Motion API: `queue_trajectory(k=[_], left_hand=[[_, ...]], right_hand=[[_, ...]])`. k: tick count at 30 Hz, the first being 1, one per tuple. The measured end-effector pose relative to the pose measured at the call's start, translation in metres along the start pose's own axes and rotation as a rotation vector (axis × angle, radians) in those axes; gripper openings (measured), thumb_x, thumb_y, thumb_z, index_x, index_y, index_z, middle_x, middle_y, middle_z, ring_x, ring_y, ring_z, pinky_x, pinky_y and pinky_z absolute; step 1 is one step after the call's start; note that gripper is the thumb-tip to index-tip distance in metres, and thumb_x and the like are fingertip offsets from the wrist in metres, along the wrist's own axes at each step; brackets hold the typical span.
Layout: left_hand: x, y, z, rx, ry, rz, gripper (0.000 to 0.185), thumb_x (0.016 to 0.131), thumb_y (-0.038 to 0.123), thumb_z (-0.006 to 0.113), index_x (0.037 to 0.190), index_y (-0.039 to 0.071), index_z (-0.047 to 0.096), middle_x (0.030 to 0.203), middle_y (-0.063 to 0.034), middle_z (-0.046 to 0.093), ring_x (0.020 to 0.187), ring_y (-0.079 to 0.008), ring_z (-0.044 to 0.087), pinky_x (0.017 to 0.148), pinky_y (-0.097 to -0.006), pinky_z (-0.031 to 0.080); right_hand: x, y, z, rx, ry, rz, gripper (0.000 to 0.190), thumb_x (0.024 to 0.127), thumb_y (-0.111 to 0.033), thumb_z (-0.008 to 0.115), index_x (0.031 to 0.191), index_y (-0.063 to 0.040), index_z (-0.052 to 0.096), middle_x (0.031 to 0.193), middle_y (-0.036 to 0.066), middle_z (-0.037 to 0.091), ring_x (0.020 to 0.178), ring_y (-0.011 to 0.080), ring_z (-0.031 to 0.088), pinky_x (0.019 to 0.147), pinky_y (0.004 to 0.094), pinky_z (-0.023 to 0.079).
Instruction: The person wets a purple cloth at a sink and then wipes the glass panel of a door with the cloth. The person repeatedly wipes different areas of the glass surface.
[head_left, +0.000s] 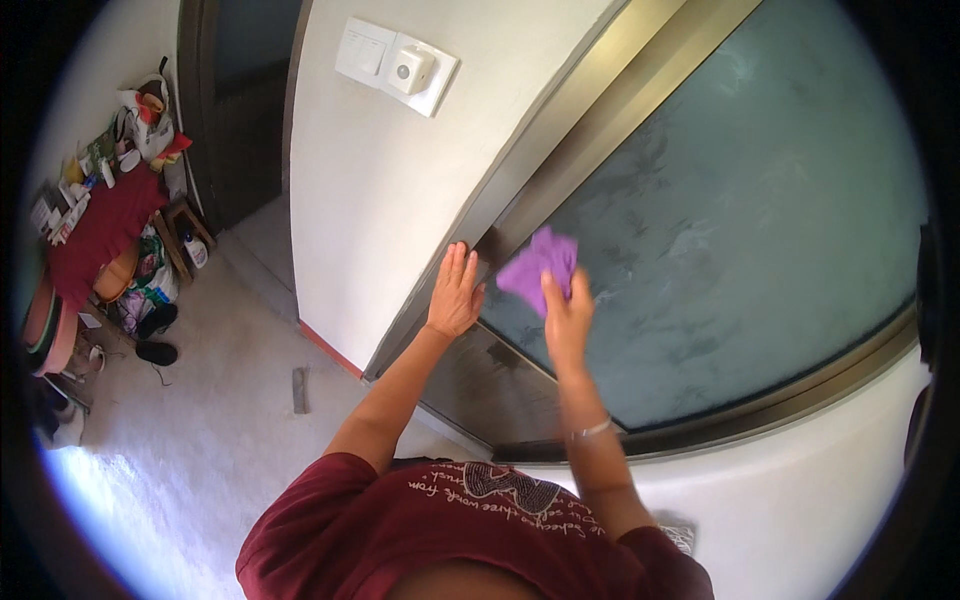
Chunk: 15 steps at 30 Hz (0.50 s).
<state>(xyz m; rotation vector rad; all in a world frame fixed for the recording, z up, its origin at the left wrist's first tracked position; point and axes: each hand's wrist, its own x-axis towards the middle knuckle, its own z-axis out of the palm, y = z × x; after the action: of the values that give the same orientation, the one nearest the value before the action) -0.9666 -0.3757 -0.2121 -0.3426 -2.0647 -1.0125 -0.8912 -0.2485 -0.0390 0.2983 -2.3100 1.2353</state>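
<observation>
My right hand (570, 315) pinches a crumpled purple cloth (541, 268) between thumb and fingers, slightly blurred. The cloth is in front of a frosted glass pane (735, 225) with a leaf-like pattern; whether it touches the pane I cannot tell. A bronze-coloured metal frame (592, 127) surrounds the glass. My left hand (454, 296) holds nothing and lies flat, fingers extended, against the frame's left side where it borders the white wall. Below the hands, a brown glossy panel (487, 382) shows within the frame.
On the white wall (367, 180) are a light switch (361, 49) and a plugged-in sensor light (410, 70). A dark door (251, 105) stands left. Farther left, a cluttered table with a maroon cloth (112, 232) has bags, bottles and shoes around it. A small grey strip (300, 390) lies on the concrete floor.
</observation>
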Motion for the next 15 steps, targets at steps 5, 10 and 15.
queue_trajectory(k=[5, 10, 15], left_hand=[[-0.029, -0.009, -0.020, -0.031, -0.171, -0.064, 0.070, 0.086, 0.008, 0.064, 0.147, -0.008, 0.033, 0.158, -0.0262, 0.024, 0.148, -0.0415, 0.024, 0.121, -0.0453, 0.023], [-0.082, -0.025, -0.035, -0.144, -0.172, -0.091, 0.068, 0.083, 0.003, 0.063, 0.145, -0.006, 0.037, 0.156, -0.0255, 0.031, 0.145, -0.0399, 0.030, 0.120, -0.0445, 0.027], [-0.163, -0.033, -0.075, -0.154, -0.164, -0.295, 0.060, 0.081, -0.002, 0.063, 0.139, -0.001, 0.046, 0.150, -0.0203, 0.043, 0.138, -0.0408, 0.040, 0.115, -0.0466, 0.035]], right_hand=[[0.089, -0.049, 0.046, -0.260, 0.250, -0.587, 0.039, 0.087, -0.010, 0.070, 0.125, -0.004, 0.061, 0.111, 0.016, 0.061, 0.105, 0.0314, 0.063, 0.091, 0.0403, 0.051], [0.092, -0.019, 0.080, -0.707, 0.202, -0.880, 0.042, 0.075, -0.012, 0.073, 0.117, -0.008, 0.066, 0.099, 0.010, 0.058, 0.089, 0.0293, 0.062, 0.075, 0.0415, 0.051], [0.025, 0.071, 0.135, -0.826, -0.009, -0.911, 0.031, 0.074, -0.018, 0.072, 0.104, -0.011, 0.065, 0.085, 0.005, 0.052, 0.074, 0.0222, 0.057, 0.066, 0.0387, 0.042]])
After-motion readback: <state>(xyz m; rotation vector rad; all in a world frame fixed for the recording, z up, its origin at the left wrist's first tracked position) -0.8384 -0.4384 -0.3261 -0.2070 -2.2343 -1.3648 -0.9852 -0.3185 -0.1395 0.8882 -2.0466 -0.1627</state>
